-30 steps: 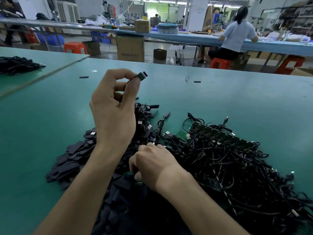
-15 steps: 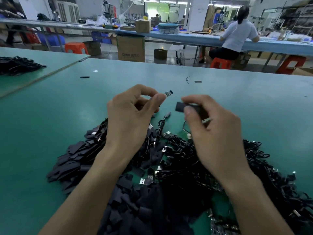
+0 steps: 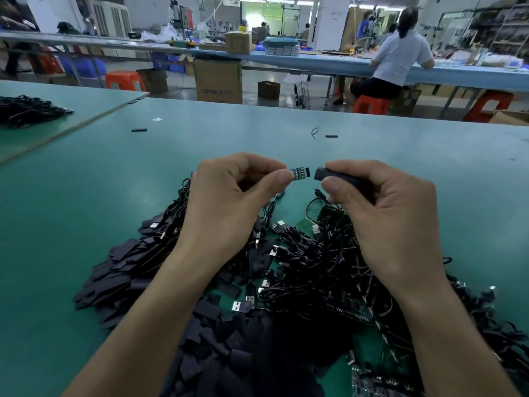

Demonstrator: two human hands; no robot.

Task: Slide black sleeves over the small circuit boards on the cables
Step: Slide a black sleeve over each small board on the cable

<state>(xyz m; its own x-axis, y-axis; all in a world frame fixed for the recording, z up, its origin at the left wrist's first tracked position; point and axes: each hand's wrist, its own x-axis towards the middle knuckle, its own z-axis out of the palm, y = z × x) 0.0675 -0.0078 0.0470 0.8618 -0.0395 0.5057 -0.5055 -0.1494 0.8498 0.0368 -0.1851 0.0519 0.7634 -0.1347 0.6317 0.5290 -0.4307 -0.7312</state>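
My left hand (image 3: 226,202) pinches a small circuit board (image 3: 300,172) between thumb and forefinger, its free end pointing right. My right hand (image 3: 383,213) holds a black sleeve (image 3: 325,173) between thumb and fingers, its open mouth facing the board. A small gap separates board and sleeve, both held above the green table (image 3: 86,213). Below my hands lies a pile of loose black sleeves (image 3: 120,279) on the left and a tangle of black cables with USB plugs (image 3: 312,270) on the right. The board's cable is hidden behind my left hand.
A second heap of black cables (image 3: 25,110) lies on the neighbouring table at the far left. Two stray black sleeves (image 3: 139,129) (image 3: 331,136) lie further back. Green circuit board panels (image 3: 329,216) sit among the cables. A person (image 3: 400,58) sits at a far bench.
My right hand came up from the pile with a sleeve. Both hands drew together, and the board now points at the sleeve's mouth with only a small gap.
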